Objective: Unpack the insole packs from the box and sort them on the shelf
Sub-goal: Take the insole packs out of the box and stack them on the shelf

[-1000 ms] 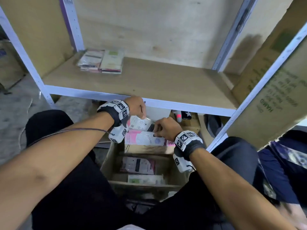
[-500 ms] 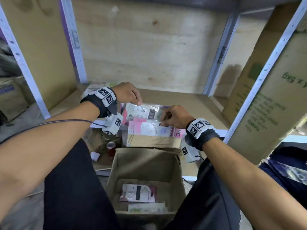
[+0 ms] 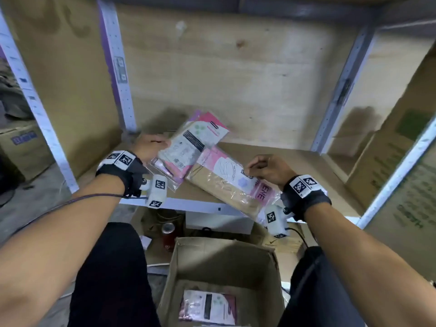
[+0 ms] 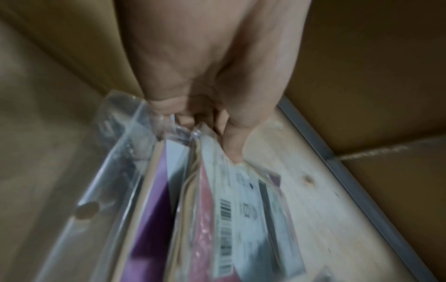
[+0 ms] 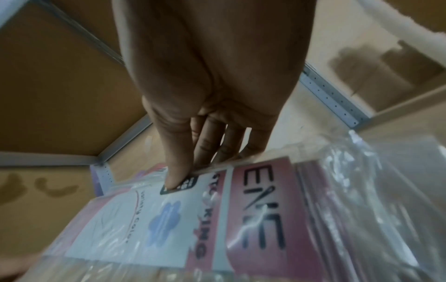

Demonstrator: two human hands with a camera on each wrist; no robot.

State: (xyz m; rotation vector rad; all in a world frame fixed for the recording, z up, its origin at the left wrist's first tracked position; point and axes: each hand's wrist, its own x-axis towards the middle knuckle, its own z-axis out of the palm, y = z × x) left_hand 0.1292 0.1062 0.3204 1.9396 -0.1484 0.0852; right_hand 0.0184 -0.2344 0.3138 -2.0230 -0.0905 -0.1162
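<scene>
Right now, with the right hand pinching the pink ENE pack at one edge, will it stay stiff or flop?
The pink ENE pack likely stays fairly stiff: it juts past the shelf edge without drooping. Its glossy sleeve probably slips, so the right hand needs a firm grip.

You can't see your left hand's (image 3: 151, 147) fingertips from the head view; the packs (image 3: 186, 147) it holds cover them. In the left wrist view those packs (image 4: 217, 209) are blurry, and the small print can't be read. Your right hand's (image 3: 266, 169) fingers go under the pink pack (image 3: 236, 182), out of sight. The bottom edge cuts off the box (image 3: 224, 263) and the pack inside it (image 3: 207, 308).
</scene>
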